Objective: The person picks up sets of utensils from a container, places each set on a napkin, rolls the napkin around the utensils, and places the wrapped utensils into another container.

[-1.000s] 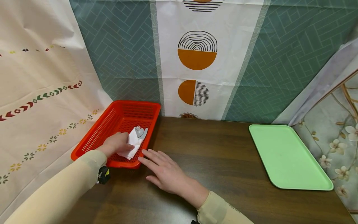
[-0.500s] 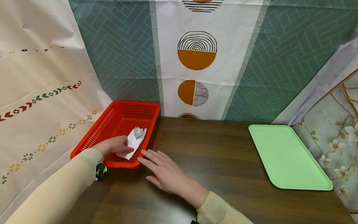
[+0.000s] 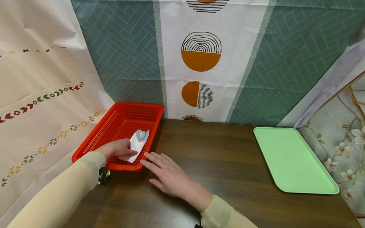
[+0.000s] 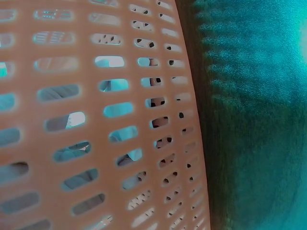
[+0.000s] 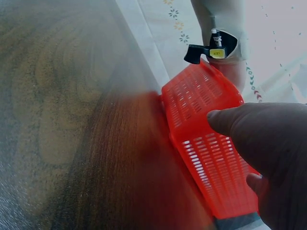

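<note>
In the head view, a red plastic basket [image 3: 158, 123] stands at the left of the table. Inside it, near the front right corner, lies a white napkin [image 3: 138, 146] wrapped round a fork [image 3: 138, 133], a spoon [image 3: 142, 136] and a knife [image 3: 147, 135]. My left hand [image 3: 118, 147] reaches over the basket's front left and pinches the napkin's lower end, thumb on top. My right hand [image 3: 171, 175] lies with fingers extended, fingertips right at the basket's front right corner. Through slots in the basket wall [image 4: 91, 139], the left wrist view shows only parts of the hand and napkin.
A light green tray [image 3: 296, 158] lies on the right of the brown wooden table [image 3: 211, 152]. Patterned cloth [image 3: 199, 63] hangs behind the table, with more at both sides. A black device [image 3: 104, 176] is strapped to the left wrist.
My left hand has drawn slightly left and down in the basket, and the wrapped cutlery has shifted a little left with it. My right hand has stayed in place.
</note>
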A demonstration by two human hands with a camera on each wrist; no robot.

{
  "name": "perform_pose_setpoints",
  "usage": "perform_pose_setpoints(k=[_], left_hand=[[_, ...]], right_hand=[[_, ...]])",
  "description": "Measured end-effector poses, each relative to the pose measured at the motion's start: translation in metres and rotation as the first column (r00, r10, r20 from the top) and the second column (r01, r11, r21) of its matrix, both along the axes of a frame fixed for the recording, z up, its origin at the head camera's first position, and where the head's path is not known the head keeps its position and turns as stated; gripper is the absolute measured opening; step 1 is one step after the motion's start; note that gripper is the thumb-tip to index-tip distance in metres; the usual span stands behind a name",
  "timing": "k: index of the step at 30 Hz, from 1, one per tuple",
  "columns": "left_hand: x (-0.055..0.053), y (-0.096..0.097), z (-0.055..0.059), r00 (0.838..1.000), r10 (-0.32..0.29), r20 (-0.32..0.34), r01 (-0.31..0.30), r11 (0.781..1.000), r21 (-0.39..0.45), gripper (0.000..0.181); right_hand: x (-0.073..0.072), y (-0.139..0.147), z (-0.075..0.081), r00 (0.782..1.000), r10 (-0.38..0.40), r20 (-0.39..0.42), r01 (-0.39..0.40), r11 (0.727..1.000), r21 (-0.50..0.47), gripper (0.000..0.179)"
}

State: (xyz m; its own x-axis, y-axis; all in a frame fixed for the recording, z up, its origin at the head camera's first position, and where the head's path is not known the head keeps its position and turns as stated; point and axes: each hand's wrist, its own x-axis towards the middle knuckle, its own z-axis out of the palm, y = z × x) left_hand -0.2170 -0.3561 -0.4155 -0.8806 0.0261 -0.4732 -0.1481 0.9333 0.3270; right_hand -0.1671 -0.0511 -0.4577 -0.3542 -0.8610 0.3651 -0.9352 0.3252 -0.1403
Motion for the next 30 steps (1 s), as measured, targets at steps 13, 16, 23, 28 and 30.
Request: perform_pose_setpoints(k=[13,16,23,28,30], left_hand=[[-0.01,-0.005,-0.001,1.0,-0.015,0.012,0.015,1.0,0.02,0.037],[-0.029,-0.025,-0.029,0.999,-0.039,-0.008,0.039,0.999,-0.002,0.038],[-0.035,-0.029,-0.038,0.989,-0.112,-0.099,0.113,0.994,-0.005,0.03],[-0.011,0.006,0.008,0.986,-0.075,-0.149,0.074,0.997,-0.008,0.023],[-0.006,0.013,0.017,0.981,-0.066,-0.183,0.06,0.998,-0.036,0.025]], right_hand=[[-0.003,0.0,0.0,0.999,0.003,0.032,-0.003,1.0,-0.01,0.076],[-0.004,0.0,-0.001,0.999,0.004,0.032,-0.003,1.0,-0.01,0.076],[-0.004,0.001,-0.003,1.0,-0.006,0.024,0.006,1.0,-0.008,0.075],[-0.006,0.002,-0.006,1.0,-0.015,0.016,0.015,1.0,-0.008,0.076],[-0.007,0.003,-0.006,1.0,-0.022,0.02,0.022,1.0,-0.003,0.076]])
